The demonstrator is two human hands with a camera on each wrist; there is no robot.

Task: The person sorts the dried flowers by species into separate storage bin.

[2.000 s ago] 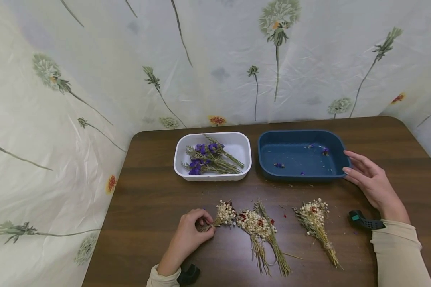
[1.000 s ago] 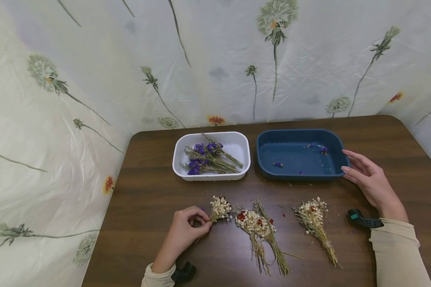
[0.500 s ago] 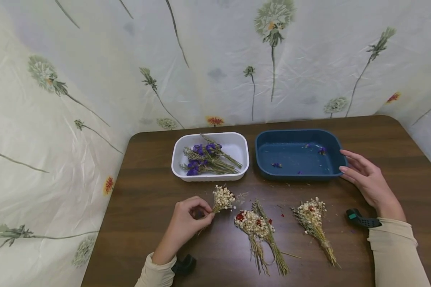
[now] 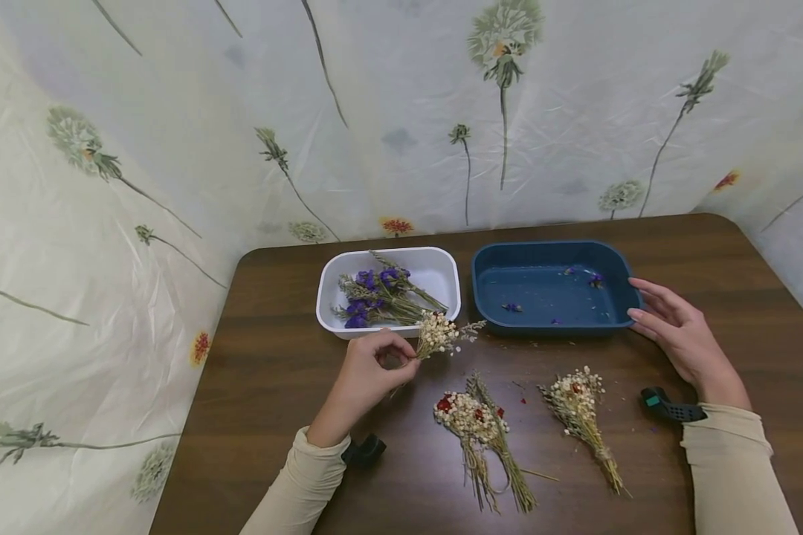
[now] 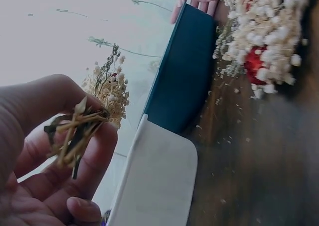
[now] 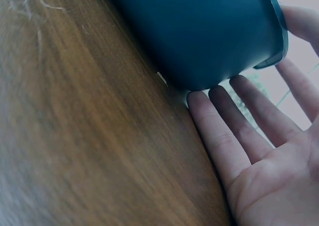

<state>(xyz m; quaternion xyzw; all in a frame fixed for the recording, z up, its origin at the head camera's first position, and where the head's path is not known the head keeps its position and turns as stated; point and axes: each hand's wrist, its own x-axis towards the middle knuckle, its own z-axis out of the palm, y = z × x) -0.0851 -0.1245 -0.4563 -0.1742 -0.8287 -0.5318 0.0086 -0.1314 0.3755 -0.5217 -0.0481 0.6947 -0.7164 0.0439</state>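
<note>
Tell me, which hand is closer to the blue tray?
The right hand: its straight fingers touch the blue tray's right end. The left hand holds a bunch near the tray's left corner.

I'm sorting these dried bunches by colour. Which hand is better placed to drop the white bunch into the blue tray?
Probably the left hand: it already pinches the white bunch by its stems, lifted near the trays. The right hand lies open against the blue tray, steadying it.

The person wears a long top with soft beige sleeves — the left sleeve (image 4: 301, 479) and the right sleeve (image 4: 736, 468) reach the wrists. Each wrist has a small black strap: the left strap (image 4: 364, 450) and the right strap (image 4: 669, 406) — that one shows a teal dot.
</note>
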